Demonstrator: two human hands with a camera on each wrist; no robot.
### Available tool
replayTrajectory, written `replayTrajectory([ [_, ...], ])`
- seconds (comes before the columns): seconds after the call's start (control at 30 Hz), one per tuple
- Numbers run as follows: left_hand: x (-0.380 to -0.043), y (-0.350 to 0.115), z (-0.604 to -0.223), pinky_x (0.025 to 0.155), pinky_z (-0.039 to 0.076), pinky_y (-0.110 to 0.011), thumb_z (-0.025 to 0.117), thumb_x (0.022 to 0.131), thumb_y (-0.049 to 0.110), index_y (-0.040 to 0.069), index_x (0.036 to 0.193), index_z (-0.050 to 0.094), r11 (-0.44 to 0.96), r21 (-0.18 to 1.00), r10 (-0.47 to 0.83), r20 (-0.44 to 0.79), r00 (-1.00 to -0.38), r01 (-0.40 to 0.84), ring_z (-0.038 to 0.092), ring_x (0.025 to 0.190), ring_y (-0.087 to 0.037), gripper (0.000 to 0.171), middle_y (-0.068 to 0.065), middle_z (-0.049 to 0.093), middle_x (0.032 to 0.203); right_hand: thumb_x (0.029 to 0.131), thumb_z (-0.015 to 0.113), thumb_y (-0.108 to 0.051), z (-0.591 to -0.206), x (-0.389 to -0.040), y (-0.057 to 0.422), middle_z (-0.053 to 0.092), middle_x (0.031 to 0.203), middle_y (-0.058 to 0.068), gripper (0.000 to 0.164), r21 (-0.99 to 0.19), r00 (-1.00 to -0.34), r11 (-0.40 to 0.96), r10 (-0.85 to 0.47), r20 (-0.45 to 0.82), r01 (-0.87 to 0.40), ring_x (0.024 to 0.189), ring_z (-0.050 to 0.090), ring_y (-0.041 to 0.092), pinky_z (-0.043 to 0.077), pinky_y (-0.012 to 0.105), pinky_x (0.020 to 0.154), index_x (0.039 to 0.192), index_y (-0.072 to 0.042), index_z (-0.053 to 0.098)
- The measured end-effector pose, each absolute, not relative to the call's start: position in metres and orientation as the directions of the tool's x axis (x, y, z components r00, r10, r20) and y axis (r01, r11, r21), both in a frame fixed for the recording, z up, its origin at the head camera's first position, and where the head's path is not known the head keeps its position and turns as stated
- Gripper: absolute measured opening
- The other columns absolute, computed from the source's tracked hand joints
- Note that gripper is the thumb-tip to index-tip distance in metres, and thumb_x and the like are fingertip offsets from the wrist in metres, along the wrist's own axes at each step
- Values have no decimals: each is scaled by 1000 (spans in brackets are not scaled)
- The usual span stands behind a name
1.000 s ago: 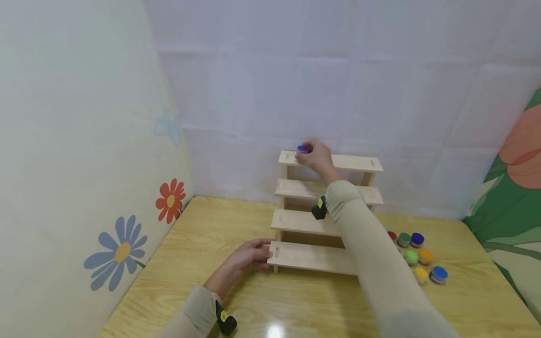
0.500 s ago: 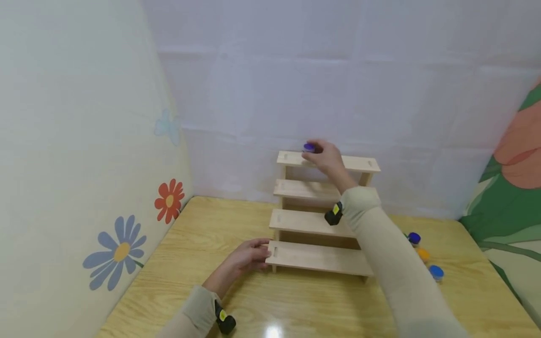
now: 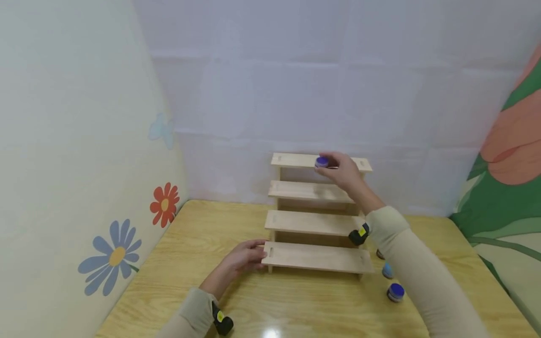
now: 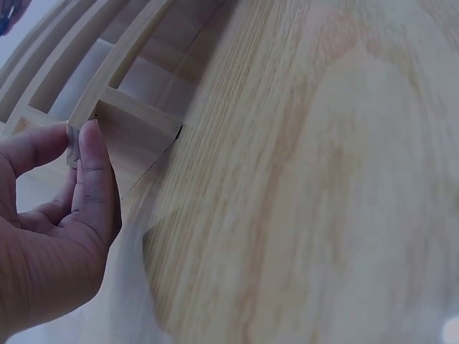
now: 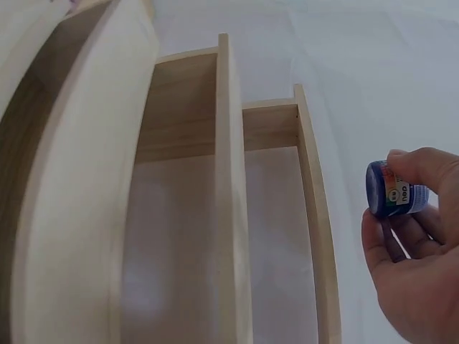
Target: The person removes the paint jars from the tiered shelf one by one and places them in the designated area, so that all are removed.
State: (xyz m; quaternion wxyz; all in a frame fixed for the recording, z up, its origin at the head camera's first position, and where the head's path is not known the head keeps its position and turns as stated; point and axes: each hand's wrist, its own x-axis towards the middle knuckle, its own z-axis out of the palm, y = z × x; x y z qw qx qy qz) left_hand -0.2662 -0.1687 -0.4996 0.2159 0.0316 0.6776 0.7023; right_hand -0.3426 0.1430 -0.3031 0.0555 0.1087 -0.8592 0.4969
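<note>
A four-tier wooden step shelf (image 3: 314, 257) stands on the table. My left hand (image 3: 242, 259) is at the left end of its lowest board; in the left wrist view, thumb and forefinger pinch that board's end (image 4: 73, 147). Between the thumb and fingers of my right hand (image 3: 345, 174) is a small paint jar (image 3: 321, 162) with a blue-violet lid, overlapping the top board in the head view. The right wrist view shows this labelled jar (image 5: 394, 190) held sideways, with a gap between it and the nearest board edge (image 5: 319, 215).
Right of the shelf, a blue-lidded jar (image 3: 395, 292), a light-blue one (image 3: 387, 271) and a dark-lidded one (image 3: 380, 254) stand on the table (image 3: 253, 300). My right sleeve (image 3: 422, 277) covers the area beside them. A white cloth (image 3: 236, 103) hangs close behind the shelf.
My right hand has moved right along the top board and nearer to me, carrying the paint jar. The left hand keeps its grip on the lowest board. The head view has shifted slightly.
</note>
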Motion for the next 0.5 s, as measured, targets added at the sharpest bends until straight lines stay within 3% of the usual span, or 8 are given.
replayTrajectory([
  [0.5,-266,-172,-498,69,57,-23,60,95,2,-10,148,38,-4,964,349,-247,-904,-265,65,85,-12,59,-8,62,110,94,74,-17,-335,-288,181,59,133,21,54,-826,-952,474,-180,247,-304,121,61,37,56,42,95,143,-8,55],
])
